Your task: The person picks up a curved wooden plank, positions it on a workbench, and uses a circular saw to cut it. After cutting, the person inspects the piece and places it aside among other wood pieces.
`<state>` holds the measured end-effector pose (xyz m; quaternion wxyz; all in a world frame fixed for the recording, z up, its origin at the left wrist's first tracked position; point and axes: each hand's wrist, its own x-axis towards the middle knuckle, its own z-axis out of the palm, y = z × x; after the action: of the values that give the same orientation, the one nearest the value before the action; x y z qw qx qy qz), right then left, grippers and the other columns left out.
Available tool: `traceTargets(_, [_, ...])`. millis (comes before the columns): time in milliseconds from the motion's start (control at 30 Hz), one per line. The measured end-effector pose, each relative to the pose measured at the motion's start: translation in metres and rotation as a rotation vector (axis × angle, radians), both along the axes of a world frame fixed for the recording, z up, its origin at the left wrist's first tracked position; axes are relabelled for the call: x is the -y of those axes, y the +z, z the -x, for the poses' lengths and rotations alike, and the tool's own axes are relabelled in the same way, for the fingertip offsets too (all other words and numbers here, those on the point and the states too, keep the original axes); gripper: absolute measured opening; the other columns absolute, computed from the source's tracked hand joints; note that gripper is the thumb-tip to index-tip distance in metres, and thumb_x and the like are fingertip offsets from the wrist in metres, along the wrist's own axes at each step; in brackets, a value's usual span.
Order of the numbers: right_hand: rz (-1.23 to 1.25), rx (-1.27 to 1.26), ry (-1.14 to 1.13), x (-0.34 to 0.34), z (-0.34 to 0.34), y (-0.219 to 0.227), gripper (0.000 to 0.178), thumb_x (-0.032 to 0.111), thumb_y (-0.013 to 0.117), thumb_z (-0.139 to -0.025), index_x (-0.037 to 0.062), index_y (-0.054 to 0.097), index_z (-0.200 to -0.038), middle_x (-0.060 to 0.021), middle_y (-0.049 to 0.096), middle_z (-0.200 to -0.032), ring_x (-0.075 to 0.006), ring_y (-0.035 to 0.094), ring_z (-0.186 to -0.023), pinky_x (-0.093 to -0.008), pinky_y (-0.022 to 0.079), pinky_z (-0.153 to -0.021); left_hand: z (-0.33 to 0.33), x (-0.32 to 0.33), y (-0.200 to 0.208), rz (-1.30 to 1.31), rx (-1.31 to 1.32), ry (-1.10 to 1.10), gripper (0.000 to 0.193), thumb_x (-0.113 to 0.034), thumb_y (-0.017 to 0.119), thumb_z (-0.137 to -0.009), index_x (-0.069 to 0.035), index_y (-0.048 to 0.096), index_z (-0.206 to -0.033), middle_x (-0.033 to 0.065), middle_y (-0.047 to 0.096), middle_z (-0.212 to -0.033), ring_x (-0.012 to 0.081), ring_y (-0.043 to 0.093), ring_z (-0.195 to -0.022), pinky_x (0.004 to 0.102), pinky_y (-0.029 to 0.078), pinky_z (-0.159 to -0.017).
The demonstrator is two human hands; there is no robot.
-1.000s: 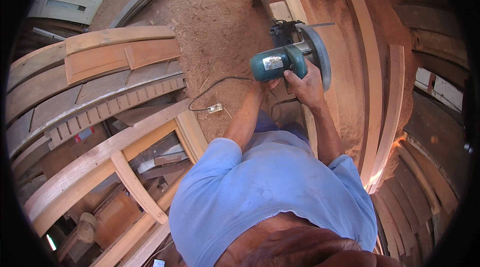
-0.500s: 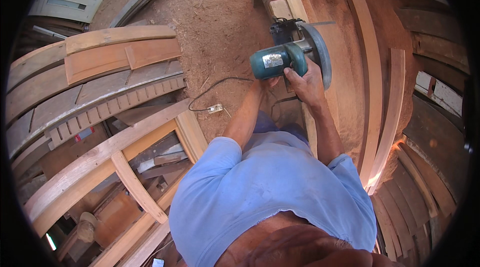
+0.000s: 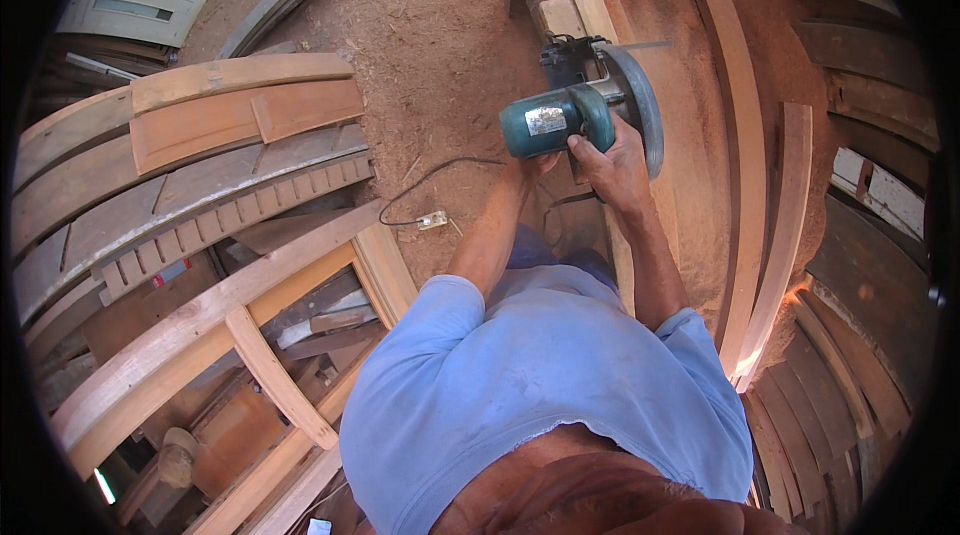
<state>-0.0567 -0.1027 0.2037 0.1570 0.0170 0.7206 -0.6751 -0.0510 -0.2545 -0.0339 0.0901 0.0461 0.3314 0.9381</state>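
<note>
My right hand [image 3: 618, 170] is closed round the rear handle of a green circular saw [image 3: 545, 125], its thumb along the near side. The saw's large round grey guard [image 3: 640, 105] is on the right, over the wooden board or plank. My left hand [image 3: 540, 166] is up against the underside of the motor housing, its fingers curled and mostly hidden by it; it seems to bear the saw. Beneath the saw lies a long pale timber [image 3: 690, 170], strewn with sawdust. The cutting edge of the blade is hidden from view.
A black cord [image 3: 440, 167] runs to a small pale socket or plug [image 3: 432, 221] on the sawdust-covered ground. Long planks [image 3: 745, 135] lie on the right. At left stand stacked boards [image 3: 245, 120] and a wooden frame [image 3: 215, 320]. Pale door panels [image 3: 135, 7] lie far left.
Almost nothing differs. Both hands stay on the saw in the same place; the whole view has shifted very slightly.
</note>
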Motion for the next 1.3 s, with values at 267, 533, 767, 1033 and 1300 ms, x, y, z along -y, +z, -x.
traceTargets(267, [0.028,0.000,0.007,0.004,0.010,-0.003,0.033,0.014,0.072,-0.093,-0.0024,0.067,-0.121,-0.0079,0.072,-0.103,-0.0154,0.065,-0.095,-0.0335,0.053,-0.091,0.009,0.005,-0.012,0.119,-0.046,0.026,0.038,-0.020,0.077,-0.096,-0.010,0.064,-0.130,0.0046,0.068,-0.125,0.0176,0.066,-0.114,0.0361,0.056,-0.099])
traceTargets(533, [0.000,0.000,0.009,0.006,0.019,0.000,0.031,0.015,0.072,-0.093,-0.0020,0.068,-0.119,-0.0078,0.072,-0.102,-0.0151,0.065,-0.094,-0.0335,0.053,-0.089,0.020,0.006,-0.005,-0.343,0.163,-0.055,0.034,-0.024,0.077,-0.094,-0.010,0.068,-0.124,0.0084,0.073,-0.121,0.0241,0.072,-0.110,0.0407,0.062,-0.096])
traceTargets(767, [-0.014,-0.025,-0.004,0.007,0.026,-0.003,0.029,0.015,0.073,-0.092,-0.0016,0.068,-0.116,-0.0064,0.071,-0.098,-0.0142,0.064,-0.091,-0.0328,0.052,-0.087,0.027,0.002,0.011,-0.287,0.153,0.003,0.031,-0.022,0.077,-0.094,-0.010,0.069,-0.121,0.0081,0.074,-0.120,0.0238,0.073,-0.109,0.0409,0.062,-0.094])
traceTargets(1033, [0.013,-0.024,0.013,0.012,0.036,0.000,0.039,0.024,0.077,-0.092,-0.0001,0.068,-0.122,-0.0013,0.066,-0.102,-0.0119,0.058,-0.095,-0.0300,0.049,-0.088,0.023,0.015,-0.041,0.438,-0.206,0.188,0.047,-0.027,0.084,-0.090,-0.012,0.064,-0.130,0.0045,0.070,-0.129,0.0212,0.067,-0.118,0.0407,0.057,-0.104])
traceTargets(1300, [0.000,-0.061,0.006,0.021,0.046,0.004,0.027,0.014,0.072,-0.092,-0.0014,0.068,-0.115,-0.0046,0.070,-0.096,-0.0127,0.062,-0.088,-0.0313,0.052,-0.084,0.036,0.016,-0.032,-0.217,-0.028,0.023,0.055,-0.030,0.089,-0.085,-0.012,0.064,-0.130,0.0038,0.070,-0.129,0.0207,0.067,-0.118,0.0402,0.057,-0.103])
